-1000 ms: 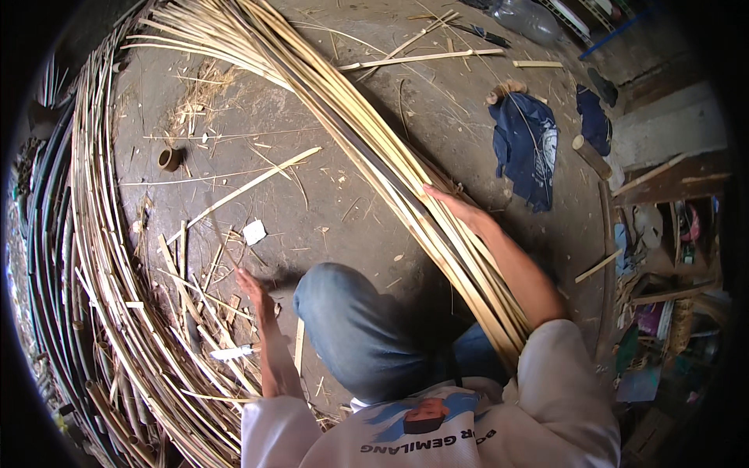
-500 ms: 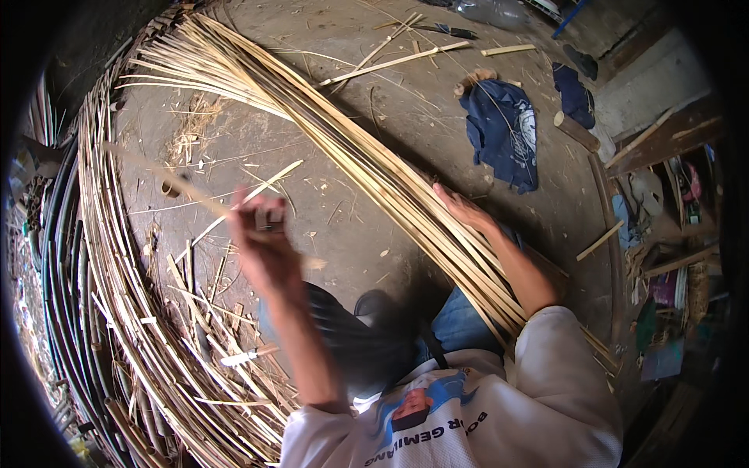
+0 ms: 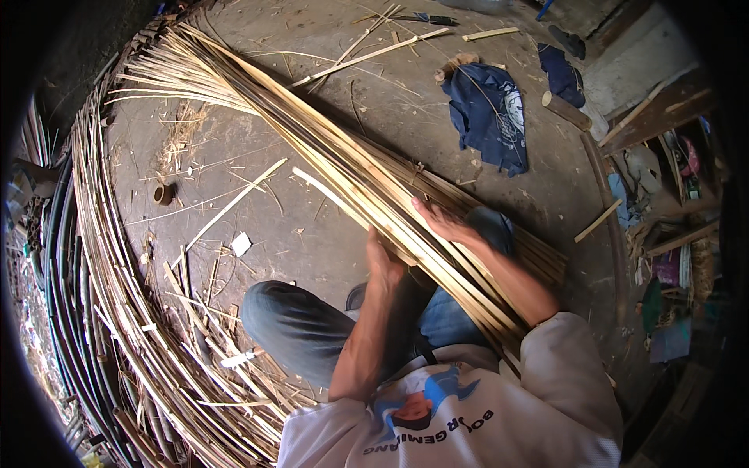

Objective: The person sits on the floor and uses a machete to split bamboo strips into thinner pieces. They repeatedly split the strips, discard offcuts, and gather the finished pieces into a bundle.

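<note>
A long bundle of pale split bamboo strips [image 3: 343, 160] runs diagonally from the far left, over my lap and under my right arm. My right hand [image 3: 443, 222] is closed around the bundle's far side, its fingers partly hidden by the strips. On the near side, my left hand [image 3: 385, 261] grips a shorter bamboo strip [image 3: 328, 193], which lies alongside the bundle with its far end sticking out. The left fingertips are hidden behind the strips. Beyond the bundle, a second, browner bundle [image 3: 538, 253] rests on the floor.
Long thin canes [image 3: 105, 234] lie in a curved heap along the left. Loose strips [image 3: 238, 203] and shavings litter the floor. A small bamboo ring [image 3: 163, 194], a white-bladed knife [image 3: 236, 359], a dark blue cloth [image 3: 488, 117] and a short log [image 3: 566, 111] lie around.
My left hand has swung from the left over to the bundle, bringing the strip it held against the near side. My right hand stays on the bundle. The view has shifted slightly.
</note>
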`<state>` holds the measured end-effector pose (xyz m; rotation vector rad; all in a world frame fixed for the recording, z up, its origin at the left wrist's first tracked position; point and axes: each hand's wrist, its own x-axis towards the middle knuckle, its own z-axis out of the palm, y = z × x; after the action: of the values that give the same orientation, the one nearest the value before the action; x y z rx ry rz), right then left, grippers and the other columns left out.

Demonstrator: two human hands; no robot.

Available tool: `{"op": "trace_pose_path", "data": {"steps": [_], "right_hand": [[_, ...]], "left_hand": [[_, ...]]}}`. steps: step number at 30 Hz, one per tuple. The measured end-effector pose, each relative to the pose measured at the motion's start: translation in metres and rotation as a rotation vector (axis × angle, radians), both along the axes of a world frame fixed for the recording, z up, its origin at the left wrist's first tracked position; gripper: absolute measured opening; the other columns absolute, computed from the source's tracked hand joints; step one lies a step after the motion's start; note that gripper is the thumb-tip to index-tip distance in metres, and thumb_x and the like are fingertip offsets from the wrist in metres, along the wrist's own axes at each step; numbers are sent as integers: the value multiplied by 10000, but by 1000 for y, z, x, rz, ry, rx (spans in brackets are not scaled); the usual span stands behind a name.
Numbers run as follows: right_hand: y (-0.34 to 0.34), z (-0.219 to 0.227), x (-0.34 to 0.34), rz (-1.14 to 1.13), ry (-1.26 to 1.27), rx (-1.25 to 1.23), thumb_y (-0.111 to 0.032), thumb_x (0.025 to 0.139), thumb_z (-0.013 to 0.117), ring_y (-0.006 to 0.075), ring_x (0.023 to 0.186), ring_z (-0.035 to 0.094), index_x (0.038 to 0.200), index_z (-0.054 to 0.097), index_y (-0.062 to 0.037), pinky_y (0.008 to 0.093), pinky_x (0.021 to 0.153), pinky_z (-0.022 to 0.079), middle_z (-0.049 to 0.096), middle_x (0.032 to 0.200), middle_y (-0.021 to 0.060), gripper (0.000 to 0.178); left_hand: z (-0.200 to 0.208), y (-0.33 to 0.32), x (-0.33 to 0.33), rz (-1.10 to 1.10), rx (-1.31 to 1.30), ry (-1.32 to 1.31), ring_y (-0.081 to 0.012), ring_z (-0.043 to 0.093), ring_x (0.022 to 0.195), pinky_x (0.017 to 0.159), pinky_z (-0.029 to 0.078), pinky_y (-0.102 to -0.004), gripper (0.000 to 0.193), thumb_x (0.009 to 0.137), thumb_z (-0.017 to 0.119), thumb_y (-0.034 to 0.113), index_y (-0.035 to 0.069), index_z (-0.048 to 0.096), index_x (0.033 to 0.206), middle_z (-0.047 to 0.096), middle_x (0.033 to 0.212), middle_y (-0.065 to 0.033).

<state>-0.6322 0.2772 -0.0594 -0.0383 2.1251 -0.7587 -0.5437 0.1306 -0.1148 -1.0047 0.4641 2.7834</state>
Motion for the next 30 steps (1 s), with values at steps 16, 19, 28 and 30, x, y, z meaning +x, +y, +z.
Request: {"op": "trace_pose_path", "data": {"steps": [16,19,28,30], "right_hand": [[-117,-29,-9,197,1008,210,-367,976,583,392,1145,604,1344,554,4,643,1021,367,549,1326,244,523],[-133,-33,-13,187,1030,188,-393,971,592,395,1070,599,1194,582,-7,588,899,422,580,1162,224,447],[-139,-31,-14,418,1144,316,-203,993,565,352,909,635,977,616,16,504,769,509,598,1079,184,226],[-139,-21,-16,317,992,240,-166,976,595,343,862,645,948,622,17,490,749,513,623,1002,177,187]], "left_hand": [[-47,35,9,-19,427,268,-300,687,973,910,574,-444,454,1029,433,400,29,600,1232,696,1100,-138],[-49,32,13,-24,596,391,-323,672,1040,973,544,-460,467,1026,457,397,16,597,1257,686,1146,-166],[-43,33,13,-14,627,314,-355,669,1019,949,551,-491,398,1025,413,281,-15,595,1219,679,1123,-206],[-32,33,13,-3,607,266,-347,680,984,928,564,-493,402,1035,403,305,-5,595,1205,684,1107,-197]]}}
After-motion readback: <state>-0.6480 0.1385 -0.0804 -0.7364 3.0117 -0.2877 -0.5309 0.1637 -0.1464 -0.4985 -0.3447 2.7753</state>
